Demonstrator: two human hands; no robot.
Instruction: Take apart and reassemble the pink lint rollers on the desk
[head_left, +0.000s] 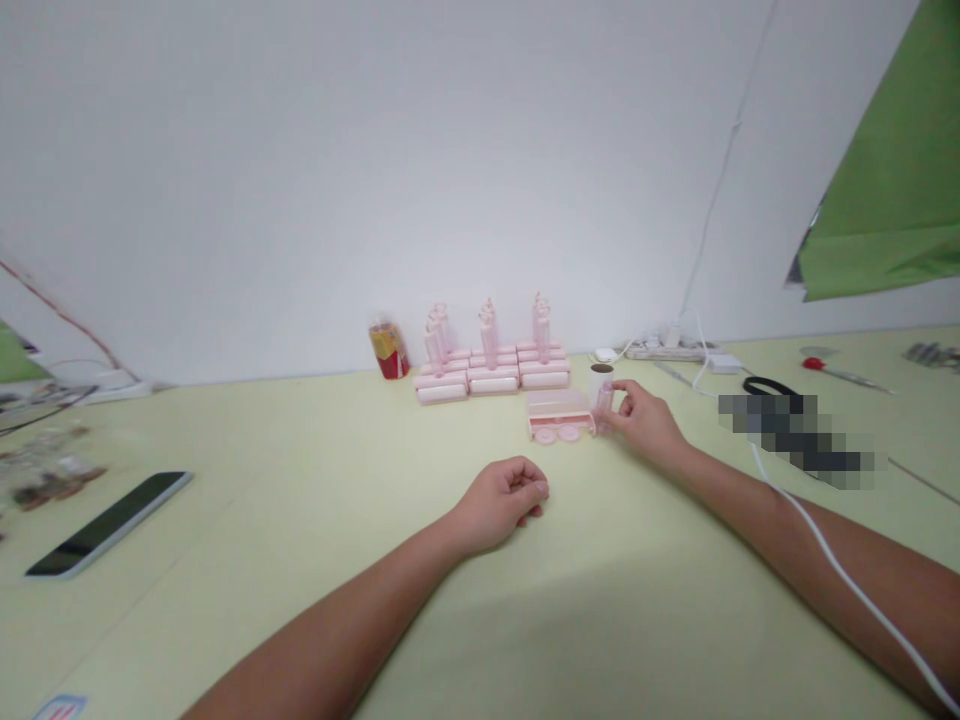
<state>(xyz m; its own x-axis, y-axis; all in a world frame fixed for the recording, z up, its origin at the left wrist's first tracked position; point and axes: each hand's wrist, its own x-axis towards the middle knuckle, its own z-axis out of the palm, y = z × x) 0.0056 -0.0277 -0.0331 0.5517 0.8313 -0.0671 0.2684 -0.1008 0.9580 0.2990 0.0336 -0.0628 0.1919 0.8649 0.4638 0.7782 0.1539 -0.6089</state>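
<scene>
My right hand pinches a small, clear pinkish cylinder upright between thumb and fingers. Just behind it stands a white roll with a brown inner core. To the left of that hand lies an open pink case with a translucent lid, and two round pink discs show at its front. My left hand rests on the table in front of the case, its fingers curled in and nothing visible in them.
Against the wall, several pink-and-white cases are stacked with upright pink pieces on them. A red-and-yellow package stands to their left. A phone lies far left. A white cable crosses my right forearm; a red-handled tool lies beyond.
</scene>
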